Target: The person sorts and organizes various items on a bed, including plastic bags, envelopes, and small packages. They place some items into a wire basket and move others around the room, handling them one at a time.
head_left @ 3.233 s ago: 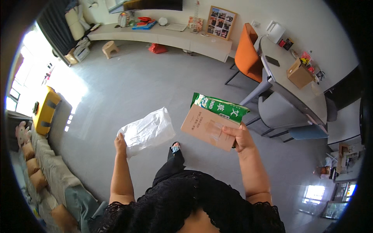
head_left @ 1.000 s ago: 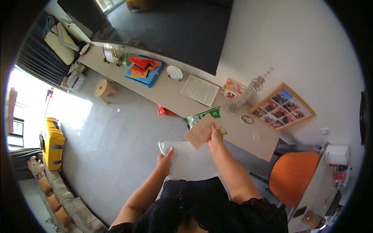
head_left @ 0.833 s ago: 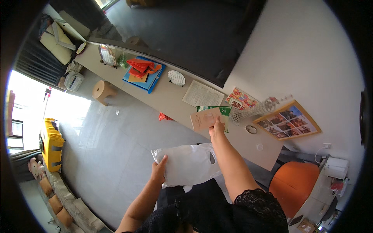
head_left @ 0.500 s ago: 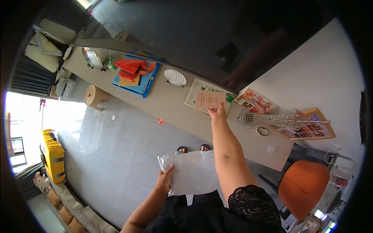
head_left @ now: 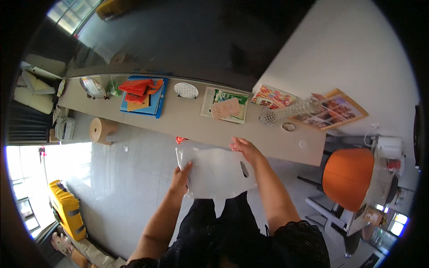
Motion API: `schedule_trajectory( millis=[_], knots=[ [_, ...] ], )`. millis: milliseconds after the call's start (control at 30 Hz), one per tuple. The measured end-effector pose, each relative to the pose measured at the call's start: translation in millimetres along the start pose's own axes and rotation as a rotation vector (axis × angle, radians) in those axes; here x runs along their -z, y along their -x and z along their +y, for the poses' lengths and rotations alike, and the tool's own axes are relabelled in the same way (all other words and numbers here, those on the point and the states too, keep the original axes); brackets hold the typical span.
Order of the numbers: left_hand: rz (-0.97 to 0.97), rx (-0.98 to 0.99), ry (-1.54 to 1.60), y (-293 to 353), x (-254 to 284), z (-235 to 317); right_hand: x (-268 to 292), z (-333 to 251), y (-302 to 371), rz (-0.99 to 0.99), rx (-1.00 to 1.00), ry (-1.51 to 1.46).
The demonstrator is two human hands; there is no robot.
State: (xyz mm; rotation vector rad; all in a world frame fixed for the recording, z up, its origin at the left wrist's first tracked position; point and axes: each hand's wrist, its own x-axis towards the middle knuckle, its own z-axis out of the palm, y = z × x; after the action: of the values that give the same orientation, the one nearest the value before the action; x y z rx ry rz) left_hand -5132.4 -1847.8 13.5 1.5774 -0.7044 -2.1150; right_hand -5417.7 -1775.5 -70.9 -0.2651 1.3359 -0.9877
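Note:
A translucent white plastic bag (head_left: 214, 172) with a cut-out handle hole hangs flat in front of my body. My left hand (head_left: 182, 175) grips its left edge, thumb on top. Close to the bag's upper right corner is my right hand (head_left: 245, 149), its fingers stretched out and nothing in them. Beyond it, a pinkish-tan booklet (head_left: 225, 108) lies tilted on a green-and-cream printed book (head_left: 239, 100) on the long beige counter (head_left: 187, 120).
Leftward on the counter are a white oval plate on a stand (head_left: 186, 90), and red folded bags (head_left: 138, 89) on a blue box (head_left: 154, 109). To the right are a netted string bag (head_left: 286, 111), a framed picture (head_left: 335, 109) and an orange chair (head_left: 348, 178). A round stool (head_left: 102, 130) stands below.
My right hand has let go of the pinkish-tan booklet and drawn back from the counter to the plastic bag. The booklet stays on the printed book. My left hand still holds the bag.

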Motion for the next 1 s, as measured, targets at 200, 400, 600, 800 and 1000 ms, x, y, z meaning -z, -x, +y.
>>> schedule_trajectory(
  millis=[200,400,600,800,1000],
  knots=[
    [-0.346,-0.067,-0.128,4,-21,41,-4,4,161,0.082,0.022,-0.359],
    [-0.55,-0.11,-0.465,23,-65,13,-17,40,301,0.523,0.253,-0.371],
    [-0.55,-0.257,-0.808,75,-133,-85,2,125,435,1.192,0.665,-0.228],
    [-1.202,0.367,-0.441,270,-214,-201,-20,232,575,1.396,1.161,0.84],
    [-1.265,0.49,-0.625,378,-262,-390,-56,385,666,1.518,0.875,0.99]
  ],
)
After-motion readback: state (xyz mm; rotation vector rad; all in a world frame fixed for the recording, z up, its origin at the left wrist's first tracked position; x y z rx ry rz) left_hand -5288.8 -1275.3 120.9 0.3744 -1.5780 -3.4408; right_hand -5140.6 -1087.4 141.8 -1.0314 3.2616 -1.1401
